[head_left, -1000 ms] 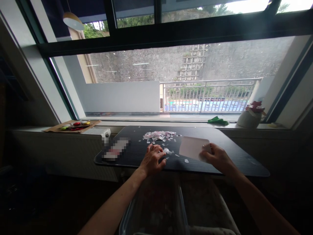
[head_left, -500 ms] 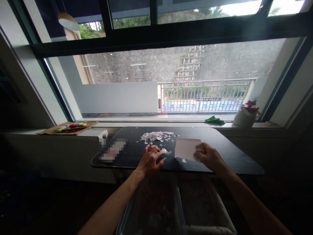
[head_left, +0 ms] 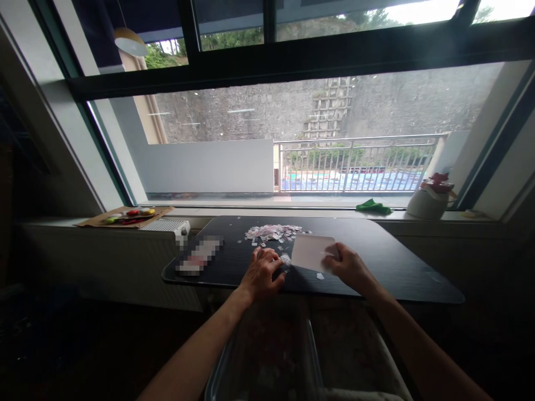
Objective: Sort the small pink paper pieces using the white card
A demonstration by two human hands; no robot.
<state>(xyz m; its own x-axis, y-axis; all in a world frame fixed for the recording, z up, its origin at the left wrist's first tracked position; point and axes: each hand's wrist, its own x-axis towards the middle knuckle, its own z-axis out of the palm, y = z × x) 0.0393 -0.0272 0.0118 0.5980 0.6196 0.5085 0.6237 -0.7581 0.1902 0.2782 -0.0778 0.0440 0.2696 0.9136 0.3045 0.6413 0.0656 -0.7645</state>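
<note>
Paper scraps [head_left: 273, 231] form a loose pile on the dark table [head_left: 384, 250]. Near the table's front edge lies a smaller clump of scraps [head_left: 286, 259]. My left hand [head_left: 263, 272] rests palm down with its fingers apart, its index fingertip beside this clump. Between the fingers and thumb of my right hand [head_left: 349, 268] is a pale, flat card [head_left: 311, 252], tilted, with its left edge close to the clump. Just below the card lies a single white scrap [head_left: 320, 276].
Below the table's front edge stands a clear plastic bin [head_left: 314, 351] with scraps in it. A blurred-out item [head_left: 200, 256] is at the table's left end. On the sill are a green cloth [head_left: 373, 206], a white jar [head_left: 427, 201] and a cardboard sheet [head_left: 96, 218].
My right hand has brought the card leftward, up to the small clump by my left hand. The left hand has barely moved on the table. The whole view has shifted slightly.
</note>
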